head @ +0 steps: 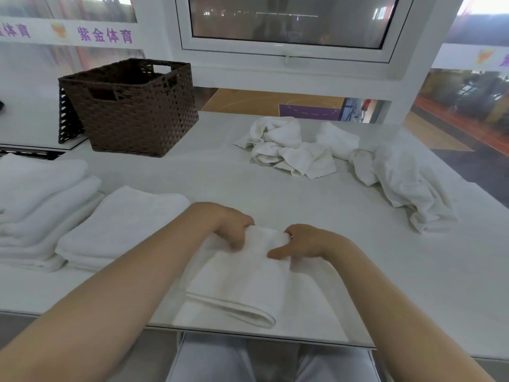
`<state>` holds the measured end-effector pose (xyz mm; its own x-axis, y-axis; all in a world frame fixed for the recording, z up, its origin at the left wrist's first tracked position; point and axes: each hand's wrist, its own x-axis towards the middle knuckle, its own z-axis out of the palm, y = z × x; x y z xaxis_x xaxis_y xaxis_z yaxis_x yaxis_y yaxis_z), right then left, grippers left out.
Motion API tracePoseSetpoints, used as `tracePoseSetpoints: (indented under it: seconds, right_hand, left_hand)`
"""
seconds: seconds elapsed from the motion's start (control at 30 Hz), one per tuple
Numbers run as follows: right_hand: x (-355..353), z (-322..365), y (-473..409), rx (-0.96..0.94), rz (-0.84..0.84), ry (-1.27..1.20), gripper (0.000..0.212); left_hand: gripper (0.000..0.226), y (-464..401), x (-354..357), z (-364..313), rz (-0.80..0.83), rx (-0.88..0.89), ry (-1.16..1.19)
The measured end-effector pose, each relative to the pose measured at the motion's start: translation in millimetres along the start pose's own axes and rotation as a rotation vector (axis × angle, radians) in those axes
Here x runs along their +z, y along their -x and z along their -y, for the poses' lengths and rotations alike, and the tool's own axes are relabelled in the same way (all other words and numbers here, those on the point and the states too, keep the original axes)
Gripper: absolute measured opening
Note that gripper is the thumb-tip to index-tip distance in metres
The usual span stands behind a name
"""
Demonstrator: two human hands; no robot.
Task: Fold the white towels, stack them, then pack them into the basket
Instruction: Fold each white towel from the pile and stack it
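My left hand (232, 226) and right hand (298, 242) both pinch the far edge of a half-folded white towel (248, 282) at the table's (413, 271) near edge. Folded towels (82, 216) lie at 9 o'clock, the wicker basket (132, 106) at 11, crumpled towels (344, 158) at 1.

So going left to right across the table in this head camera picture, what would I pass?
Stack of folded towels → single folded towel → towel being folded, gripped by left hand and right hand → crumpled towels.
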<state>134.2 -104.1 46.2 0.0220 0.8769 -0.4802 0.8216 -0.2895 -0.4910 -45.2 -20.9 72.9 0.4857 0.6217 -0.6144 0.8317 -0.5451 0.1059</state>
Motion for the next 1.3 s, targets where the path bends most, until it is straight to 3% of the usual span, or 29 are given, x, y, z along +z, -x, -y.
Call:
tracePoseSetpoints:
  seconds: [0.2,0.3,0.5,0.6,0.73,0.87,0.93,1.07,1.17,1.23,1.3]
  right_hand:
    - [2.6,8.8,5.2,-0.016,0.079,-0.016,0.058]
    - [-0.2,10.8,8.9,-0.081,0.027,-0.007,0.050]
    - [-17.8,33.2,27.8,-0.263,-0.410,-0.155,0.046]
    - [-25.8,53.9,38.0,-0.419,-0.550,-0.098,0.047]
    - [-38.7,88.5,33.6,-0.518,-0.635,0.203,0.025]
    - [-41.7,121.9,22.0,-0.600,-0.663,0.193,0.020]
    - [-38.5,139.2,18.1,-0.617,-0.700,0.214,0.018]
    - [-23.4,176.4,9.6,-0.683,-0.932,0.259,0.016]
    - [4.9,194.9,-0.5,-0.995,-1.274,0.289,0.023]
    - [36.0,196.9,-16.1,-1.176,-1.344,0.311,0.026]
    - [73.9,187.7,-40.2,-1.225,-1.219,0.397,0.029]
  left_hand:
    - [0.063,10.9,-1.3,-11.0,0.177,-0.011,-0.089]
    - [0.053,17.0,-0.9,-5.5,0.132,0.059,-0.058]
    - [0.045,38.1,-15.4,12.5,-0.448,0.132,-0.130]
    - [0.039,51.7,-25.0,25.9,-0.689,0.123,-0.130]
    - [0.033,73.2,-39.3,52.5,-0.763,0.029,-0.051]
    - [0.029,93.4,-47.7,89.8,-0.783,-0.055,-0.078]
    - [0.026,98.6,-46.1,107.9,-0.870,-0.067,-0.120]
    - [0.026,108.9,-29.8,146.6,-1.349,-0.090,-0.319]
    - [0.037,125.6,-2.4,166.8,-1.707,-0.182,-0.432]
    - [0.049,128.7,30.4,185.6,-1.751,-0.234,-0.469]
    - [0.057,121.6,76.1,208.5,-1.622,-0.231,-0.505]
